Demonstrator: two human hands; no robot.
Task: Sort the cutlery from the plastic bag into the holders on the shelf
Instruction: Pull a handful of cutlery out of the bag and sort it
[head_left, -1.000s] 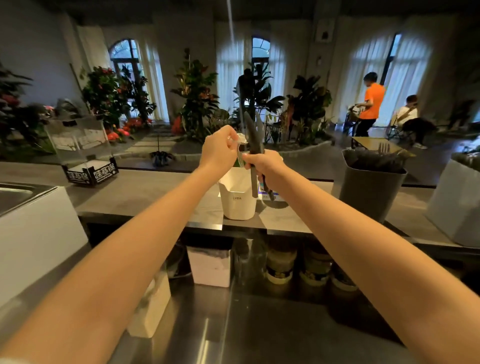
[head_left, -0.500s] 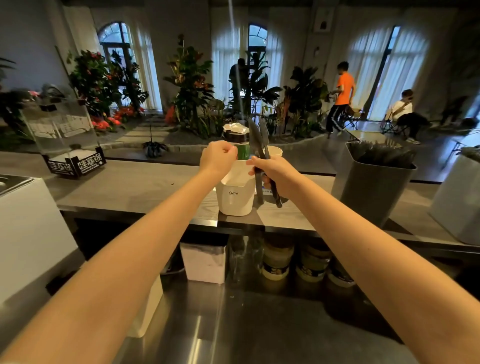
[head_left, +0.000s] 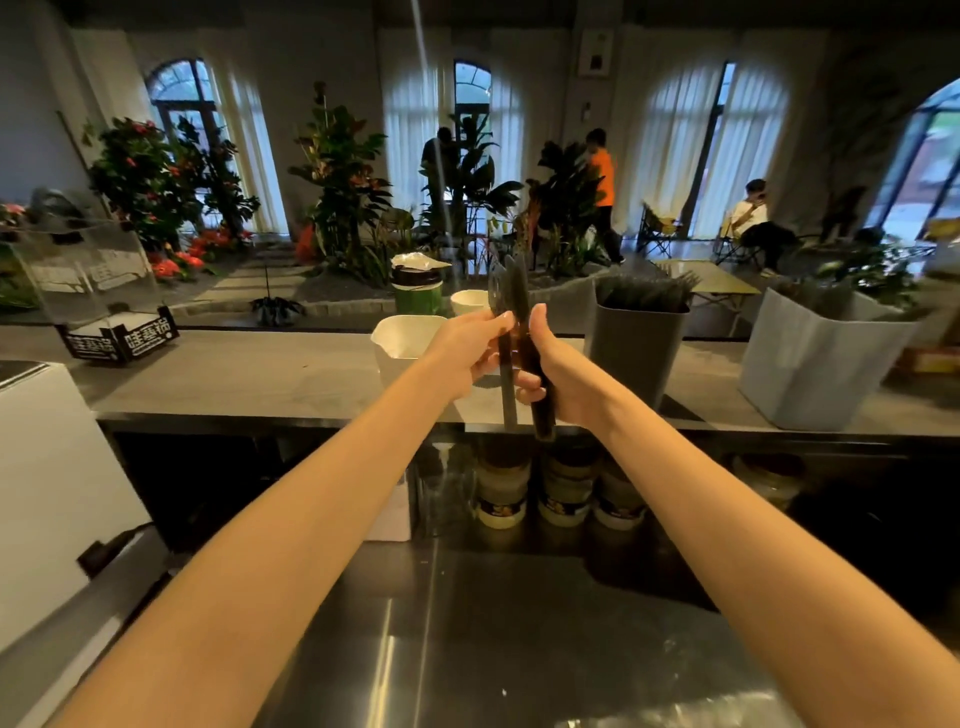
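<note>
Head view: grips dark cutlery (head_left: 543, 415) in the right hand (head_left: 569, 374), fingers curled round the handles; pinches one piece of it with the left hand (head_left: 467, 348). Stands near vertical, tips up, above the shelf (head_left: 260, 374). Sits between white holder (head_left: 402, 340), just left by the left hand, and dark grey holder (head_left: 636, 358), just right, bristling with forks. Below, steel counter (head_left: 519, 649); beyond, plants (head_left: 343, 171) and windows (head_left: 470, 119).

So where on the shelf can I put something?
The shelf is bare between the black sign stand and the white holder. A narrower gap lies between the dark grey holder and the pale grey holder. Crowded: green canister and cup behind the white holder.
</note>
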